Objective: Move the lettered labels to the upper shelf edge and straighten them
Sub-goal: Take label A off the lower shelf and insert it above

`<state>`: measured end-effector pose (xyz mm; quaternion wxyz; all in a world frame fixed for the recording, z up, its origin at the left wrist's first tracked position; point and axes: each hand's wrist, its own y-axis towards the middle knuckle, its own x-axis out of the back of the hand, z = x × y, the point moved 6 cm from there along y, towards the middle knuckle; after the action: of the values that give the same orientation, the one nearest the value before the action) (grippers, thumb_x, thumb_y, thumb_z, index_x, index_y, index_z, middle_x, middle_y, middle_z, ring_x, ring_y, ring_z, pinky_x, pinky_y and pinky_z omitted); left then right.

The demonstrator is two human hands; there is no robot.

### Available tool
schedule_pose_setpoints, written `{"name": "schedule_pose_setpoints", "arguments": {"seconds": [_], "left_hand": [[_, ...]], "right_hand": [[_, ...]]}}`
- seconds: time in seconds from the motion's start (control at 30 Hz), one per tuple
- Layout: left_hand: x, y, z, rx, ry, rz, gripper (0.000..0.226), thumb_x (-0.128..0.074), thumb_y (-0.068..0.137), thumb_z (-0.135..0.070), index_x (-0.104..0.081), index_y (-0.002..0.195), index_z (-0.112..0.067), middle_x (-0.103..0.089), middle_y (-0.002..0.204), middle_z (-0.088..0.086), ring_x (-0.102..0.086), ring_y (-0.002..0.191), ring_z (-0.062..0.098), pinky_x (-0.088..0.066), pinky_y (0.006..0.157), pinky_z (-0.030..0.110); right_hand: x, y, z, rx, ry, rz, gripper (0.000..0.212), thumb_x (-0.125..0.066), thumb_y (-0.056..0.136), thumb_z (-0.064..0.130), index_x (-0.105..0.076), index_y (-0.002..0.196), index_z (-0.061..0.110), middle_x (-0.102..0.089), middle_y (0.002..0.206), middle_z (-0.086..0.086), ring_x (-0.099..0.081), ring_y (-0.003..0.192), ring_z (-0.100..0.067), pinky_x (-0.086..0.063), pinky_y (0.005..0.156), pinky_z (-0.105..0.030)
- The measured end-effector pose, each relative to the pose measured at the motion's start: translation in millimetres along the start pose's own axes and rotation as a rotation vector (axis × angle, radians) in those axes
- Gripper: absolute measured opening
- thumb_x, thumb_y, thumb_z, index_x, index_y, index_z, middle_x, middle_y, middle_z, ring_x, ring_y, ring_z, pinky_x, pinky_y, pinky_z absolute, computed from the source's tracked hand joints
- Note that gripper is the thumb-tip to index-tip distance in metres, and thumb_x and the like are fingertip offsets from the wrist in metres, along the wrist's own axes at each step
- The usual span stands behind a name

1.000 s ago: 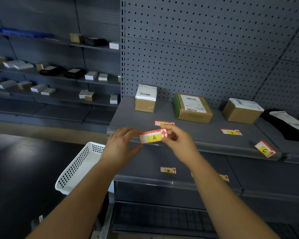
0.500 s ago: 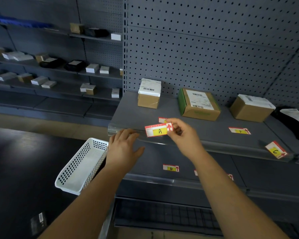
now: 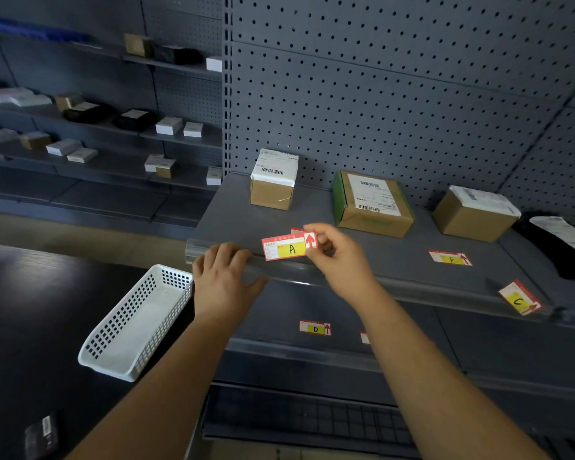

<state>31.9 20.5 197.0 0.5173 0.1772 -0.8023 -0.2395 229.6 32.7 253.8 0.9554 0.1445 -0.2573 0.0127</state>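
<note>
The right hand (image 3: 337, 260) pinches label A (image 3: 287, 249) by its right end just above the shelf edge (image 3: 429, 291), while the left hand (image 3: 224, 282) rests open on that edge; held at one end, the label could seat crooked or slip.

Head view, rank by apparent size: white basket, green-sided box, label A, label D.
1. white basket
2. green-sided box
3. label A
4. label D, smaller-looking, though A is held nearer the camera, so true sizes may match.
</note>
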Motion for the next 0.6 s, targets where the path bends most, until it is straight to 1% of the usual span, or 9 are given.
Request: {"name": "schedule_pose_setpoints", "arguments": {"seconds": [0.13, 0.27, 0.47, 0.57, 0.6], "left_hand": [[-0.8, 1.5, -1.2, 0.005, 0.017, -0.020, 0.043, -0.076, 0.067, -0.047, -0.063, 0.098, -0.022, -0.056, 0.107, 0.001, -0.046, 0.105, 0.026, -0.032, 0.090, 0.045], [-3.4, 4.4, -1.2, 0.005, 0.035, -0.037, 0.041, -0.078, 0.066, -0.044, -0.061, 0.095, -0.021, -0.056, 0.105, 0.002, -0.045, 0.102, 0.026, -0.032, 0.089, 0.045], [-3.9, 6.7, -2.3, -0.035, 0.067, -0.072, 0.041, -0.080, 0.066, -0.042, -0.060, 0.091, -0.018, -0.056, 0.100, 0.003, -0.046, 0.097, 0.027, -0.025, 0.089, 0.042], [-4.4, 6.4, -1.5, -0.065, 0.068, -0.070, 0.039, -0.080, 0.066, -0.041, -0.060, 0.089, -0.017, -0.057, 0.096, 0.004, -0.049, 0.092, 0.028, -0.029, 0.087, 0.043], [-4.3, 5.0, -0.5, -0.072, 0.062, -0.071, 0.037, -0.080, 0.067, -0.040, -0.060, 0.088, -0.016, -0.057, 0.094, 0.004, -0.050, 0.090, 0.028, -0.031, 0.086, 0.043]], "right_hand": [[-1.7, 1.7, -1.9, -0.020, -0.005, 0.026, 0.039, -0.062, 0.091, 0.008, -0.062, 0.111, 0.041, -0.060, 0.089, 0.005, -0.054, 0.076, -0.005, -0.045, 0.065, -0.016], [-0.1, 3.0, -3.2, -0.024, 0.003, 0.010, 0.041, -0.062, 0.091, 0.007, -0.061, 0.109, 0.043, -0.058, 0.088, 0.008, -0.054, 0.077, -0.006, -0.043, 0.068, -0.017], [-0.3, 1.3, -0.9, -0.021, -0.018, -0.006, 0.041, -0.062, 0.091, 0.007, -0.061, 0.109, 0.043, -0.060, 0.090, 0.006, -0.055, 0.081, -0.008, -0.045, 0.072, -0.016], [-3.4, 1.2, -0.9, -0.017, -0.025, -0.015, 0.039, -0.062, 0.091, 0.007, -0.062, 0.109, 0.041, -0.062, 0.095, 0.001, -0.057, 0.084, -0.011, -0.047, 0.072, -0.016], [-4.6, 1.3, -1.1, -0.019, -0.030, -0.015, 0.037, -0.061, 0.091, 0.007, -0.063, 0.110, 0.038, -0.062, 0.095, 0.000, -0.057, 0.083, -0.011, -0.046, 0.070, -0.015]]}}
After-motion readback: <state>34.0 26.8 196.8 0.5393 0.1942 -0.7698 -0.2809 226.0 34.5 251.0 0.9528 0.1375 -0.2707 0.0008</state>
